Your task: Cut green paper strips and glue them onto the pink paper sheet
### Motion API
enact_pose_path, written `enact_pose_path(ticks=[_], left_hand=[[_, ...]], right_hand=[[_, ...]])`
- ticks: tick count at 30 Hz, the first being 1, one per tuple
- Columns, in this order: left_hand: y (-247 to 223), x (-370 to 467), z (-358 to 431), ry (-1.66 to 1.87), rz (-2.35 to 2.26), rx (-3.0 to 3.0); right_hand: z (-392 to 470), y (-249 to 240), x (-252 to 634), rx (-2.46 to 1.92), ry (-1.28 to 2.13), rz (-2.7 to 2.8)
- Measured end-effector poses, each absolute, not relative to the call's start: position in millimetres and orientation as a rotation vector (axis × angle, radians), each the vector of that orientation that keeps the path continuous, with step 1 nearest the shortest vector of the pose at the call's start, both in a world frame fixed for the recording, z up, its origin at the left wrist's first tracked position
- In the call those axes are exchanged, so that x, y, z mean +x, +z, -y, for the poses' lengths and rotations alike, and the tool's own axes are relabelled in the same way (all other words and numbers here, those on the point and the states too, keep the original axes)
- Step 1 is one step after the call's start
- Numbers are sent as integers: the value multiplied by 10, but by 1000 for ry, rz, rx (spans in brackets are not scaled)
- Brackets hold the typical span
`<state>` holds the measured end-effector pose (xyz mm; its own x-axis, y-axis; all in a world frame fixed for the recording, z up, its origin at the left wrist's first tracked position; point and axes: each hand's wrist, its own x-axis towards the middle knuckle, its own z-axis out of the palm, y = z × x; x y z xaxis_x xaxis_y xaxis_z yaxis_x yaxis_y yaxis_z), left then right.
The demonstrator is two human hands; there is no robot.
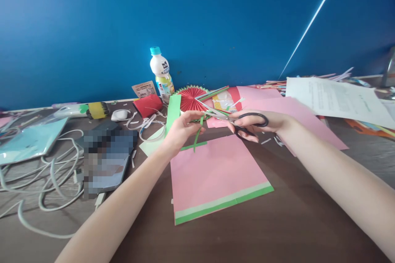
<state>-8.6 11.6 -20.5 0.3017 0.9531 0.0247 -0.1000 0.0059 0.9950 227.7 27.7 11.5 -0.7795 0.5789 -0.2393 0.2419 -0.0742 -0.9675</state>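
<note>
My left hand [187,129] pinches a narrow green paper strip [197,137], which hangs down over the far edge of a pink sheet [216,168]. In my right hand [247,125] are black-handled scissors [261,118], their blades pointing left toward the fingers of my left hand. The pink sheet lies on the dark table, with a light green and a darker green band [225,204] along its near edge. Another green strip lies at its far left edge. Behind my left hand stands or leans a wider green paper piece [173,111].
Behind the hands are a red pleated paper fan [191,98] and a white bottle [162,74]. A phone [112,164], white cables [52,181] and an earphone case [120,115] lie left. Pink paper [308,123] and a printed sheet [336,98] lie right.
</note>
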Motion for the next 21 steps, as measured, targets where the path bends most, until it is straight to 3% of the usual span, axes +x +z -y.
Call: enact_pose_path(ticks=[8,21], left_hand=[[-196,-124,-107,968,-1041,1446],[-184,-99,-65,895,-976,1452]], right_hand=[[-331,177,2407,-1000,1813,2331],[-312,93,2328,-1221,1655,2275]])
